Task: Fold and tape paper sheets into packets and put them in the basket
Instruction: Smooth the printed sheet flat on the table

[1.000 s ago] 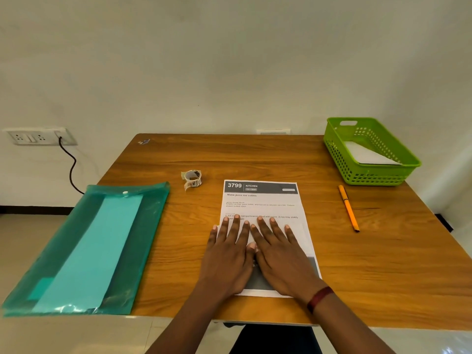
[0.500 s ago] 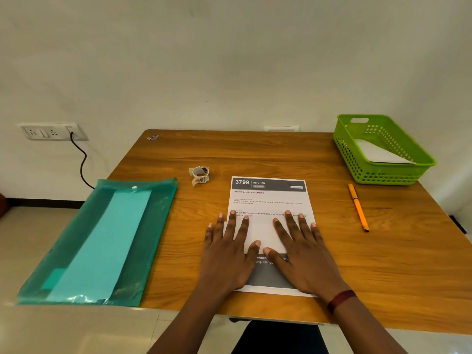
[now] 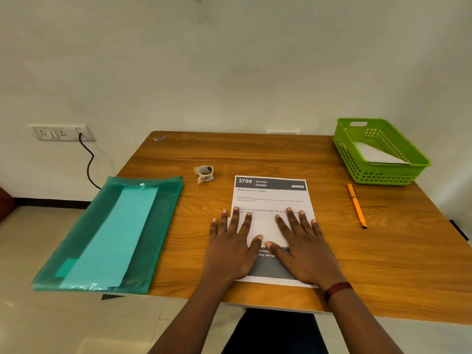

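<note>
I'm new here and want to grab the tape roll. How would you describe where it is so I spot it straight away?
Start at the wooden table and find the printed sheet lying in the middle. Just beyond the sheet's far left corner, between it and the teal plastic folder, sits the tape roll. It is the only small pale ring there, with a loose strip curling off it.

A wooden table (image 3: 268,154) stands pushed against a pale wall (image 3: 229,60). On the table's left part lies a translucent teal folder (image 3: 153,226) with a snap button at its far end; a lighter teal sheet (image 3: 115,238) shows through it, and its left edge overhangs the table. An orange pen (image 3: 356,205) lies on the table's right part. Left of the table, a white socket panel (image 3: 61,132) sits on the wall, with a black cable (image 3: 89,164) hanging from it.
</note>
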Tool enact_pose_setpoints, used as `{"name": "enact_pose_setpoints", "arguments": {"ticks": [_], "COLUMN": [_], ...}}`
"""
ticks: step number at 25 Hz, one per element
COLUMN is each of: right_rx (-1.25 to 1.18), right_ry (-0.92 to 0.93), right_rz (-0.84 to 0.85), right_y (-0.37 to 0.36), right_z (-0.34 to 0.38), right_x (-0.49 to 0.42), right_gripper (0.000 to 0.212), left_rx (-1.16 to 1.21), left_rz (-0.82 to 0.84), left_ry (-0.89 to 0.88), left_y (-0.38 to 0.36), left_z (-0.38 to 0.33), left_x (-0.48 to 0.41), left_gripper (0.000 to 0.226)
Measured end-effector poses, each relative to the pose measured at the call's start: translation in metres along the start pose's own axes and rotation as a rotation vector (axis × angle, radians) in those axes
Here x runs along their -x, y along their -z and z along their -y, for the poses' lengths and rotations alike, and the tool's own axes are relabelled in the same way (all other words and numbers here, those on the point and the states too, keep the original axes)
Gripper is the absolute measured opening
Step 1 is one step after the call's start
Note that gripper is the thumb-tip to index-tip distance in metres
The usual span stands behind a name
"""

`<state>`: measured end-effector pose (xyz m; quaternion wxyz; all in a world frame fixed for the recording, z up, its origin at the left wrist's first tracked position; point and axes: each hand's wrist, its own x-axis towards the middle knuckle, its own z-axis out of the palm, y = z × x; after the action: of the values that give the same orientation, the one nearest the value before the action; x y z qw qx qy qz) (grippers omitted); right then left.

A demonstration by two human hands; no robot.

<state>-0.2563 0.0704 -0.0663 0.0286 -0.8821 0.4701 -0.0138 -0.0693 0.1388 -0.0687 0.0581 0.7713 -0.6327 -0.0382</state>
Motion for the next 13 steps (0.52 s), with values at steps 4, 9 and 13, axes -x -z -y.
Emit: {"name": "enact_pose_setpoints", "arguments": {"ticks": [4,9,13], "right_rx": [0.004,-0.013,0.002], "right_ry": [-0.011,-0.01,-0.016], "right_rz": [0.006,0.0,0.002], "right_y": [0.0009,0.0008,0.0001], "right_z": [0.0001,0.0004,0.0001], "right_x": [0.0008,0.0009,0.0012], "right_gripper": [0.082,0.081,0.082], "left_rx": [0.007,0.017,0.026], "left_rz": [-0.011,-0.019,-0.034], "left_ry": [0.009,0.013,0.012], "left_y": [0.0003,0.001,-0.0017], "left_z": [-0.0004,-0.0006,0.0002], "left_x": [0.0008,0.0005,-0.0001], "left_gripper": [0.072,0.072,0.073]}}
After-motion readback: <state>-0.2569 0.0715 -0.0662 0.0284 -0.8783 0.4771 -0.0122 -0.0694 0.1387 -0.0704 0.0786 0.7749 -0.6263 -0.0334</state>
